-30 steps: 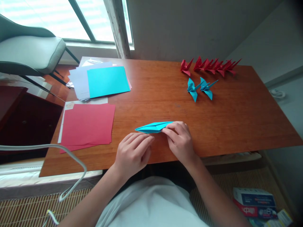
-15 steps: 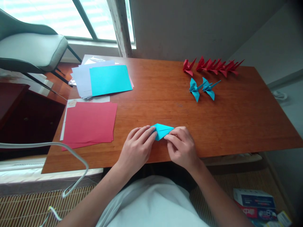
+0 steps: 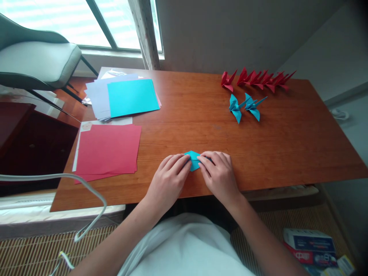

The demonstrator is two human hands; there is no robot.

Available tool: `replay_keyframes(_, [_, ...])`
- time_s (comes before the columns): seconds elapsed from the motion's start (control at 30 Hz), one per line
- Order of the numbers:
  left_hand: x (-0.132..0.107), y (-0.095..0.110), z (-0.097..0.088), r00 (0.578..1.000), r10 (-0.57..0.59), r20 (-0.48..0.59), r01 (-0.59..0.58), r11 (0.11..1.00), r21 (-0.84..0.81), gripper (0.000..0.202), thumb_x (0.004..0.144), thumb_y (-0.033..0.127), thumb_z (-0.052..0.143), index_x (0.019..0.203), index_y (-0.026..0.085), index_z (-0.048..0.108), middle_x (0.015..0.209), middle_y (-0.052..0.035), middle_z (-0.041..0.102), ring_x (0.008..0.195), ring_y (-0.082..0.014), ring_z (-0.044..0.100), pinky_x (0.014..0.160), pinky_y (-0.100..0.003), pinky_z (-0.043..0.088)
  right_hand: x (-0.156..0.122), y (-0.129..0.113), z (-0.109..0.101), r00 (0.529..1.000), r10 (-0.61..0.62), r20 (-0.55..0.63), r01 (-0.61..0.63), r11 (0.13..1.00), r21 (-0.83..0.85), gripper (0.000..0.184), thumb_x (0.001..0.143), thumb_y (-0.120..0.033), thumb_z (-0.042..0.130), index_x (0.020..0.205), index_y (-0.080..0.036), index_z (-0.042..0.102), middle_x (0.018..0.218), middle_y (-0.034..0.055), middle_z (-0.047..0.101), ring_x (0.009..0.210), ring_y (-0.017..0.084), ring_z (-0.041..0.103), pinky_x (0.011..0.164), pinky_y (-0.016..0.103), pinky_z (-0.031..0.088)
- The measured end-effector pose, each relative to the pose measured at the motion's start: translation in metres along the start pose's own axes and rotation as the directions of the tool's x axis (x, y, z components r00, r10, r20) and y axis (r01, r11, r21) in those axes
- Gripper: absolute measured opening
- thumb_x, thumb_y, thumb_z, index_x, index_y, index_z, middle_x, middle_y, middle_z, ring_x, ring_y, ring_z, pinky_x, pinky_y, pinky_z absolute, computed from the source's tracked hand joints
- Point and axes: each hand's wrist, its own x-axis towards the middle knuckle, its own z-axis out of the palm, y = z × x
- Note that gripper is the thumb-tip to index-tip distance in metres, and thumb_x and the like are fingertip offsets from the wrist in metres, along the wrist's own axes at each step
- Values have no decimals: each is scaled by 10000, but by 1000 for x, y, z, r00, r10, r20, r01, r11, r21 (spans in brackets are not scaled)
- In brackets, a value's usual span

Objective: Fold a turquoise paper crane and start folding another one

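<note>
A small folded piece of cyan paper (image 3: 193,158) lies on the wooden table (image 3: 184,122) near its front edge. My left hand (image 3: 169,180) presses on its left side with fingers together. My right hand (image 3: 218,174) covers its right side, fingertips pushed down on the fold. Only a small cyan corner shows between the two hands.
Two cyan paper cranes (image 3: 244,106) and a row of several red cranes (image 3: 258,78) stand at the back right. A cyan sheet on pale sheets (image 3: 130,96) and red sheets (image 3: 107,149) lie at the left. A grey chair (image 3: 37,57) stands by the window. Boxes (image 3: 313,245) lie on the floor.
The long cyan piece has been folded over to about half its length. Both hands have closed in on it, and the right hand now covers its right part.
</note>
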Motion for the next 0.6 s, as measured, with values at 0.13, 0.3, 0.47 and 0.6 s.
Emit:
replay_keyframes(0.13, [0, -2, 1, 1000, -7, -11, 6, 999, -49, 269, 1003, 137, 500, 1196, 149, 687, 1243, -84, 739, 1135, -245, 678, 986, -402, 567, -2, 1, 1, 1000, -30, 2, 30, 1000, 3, 258, 980, -130, 555, 1208, -190, 660, 1138, 101, 720, 1042, 258, 608, 921, 440, 462])
replay_keyframes(0.3, [-4, -11, 3, 1000, -12, -18, 10, 994, -112, 269, 996, 143, 515, 1185, 192, 701, 1259, -63, 739, 1157, -224, 690, 989, -383, 583, -4, -1, 0, 989, -145, 18, 142, 983, 114, 259, 990, -120, 530, 1198, -190, 667, 1101, 101, 725, 961, 227, 629, 862, 387, 522])
replay_keyframes(0.47, [-4, -18, 2, 999, 19, -33, -24, 989, -148, 230, 987, 167, 552, 1125, 223, 727, 1207, -28, 764, 1108, -202, 721, 968, -347, 594, -2, 5, -3, 978, -202, 44, 195, 973, 123, 176, 974, -190, 615, 1128, -210, 697, 1120, 82, 737, 1002, 229, 645, 871, 388, 536])
replay_keyframes(0.6, [0, -23, 0, 999, 34, -29, -38, 988, -148, 175, 985, 239, 602, 1105, 214, 727, 1180, -22, 774, 1071, -195, 733, 956, -330, 589, -1, 11, -4, 970, -241, 30, 237, 966, 104, 179, 970, -152, 611, 1110, -205, 711, 1099, 73, 749, 1007, 220, 655, 857, 374, 538])
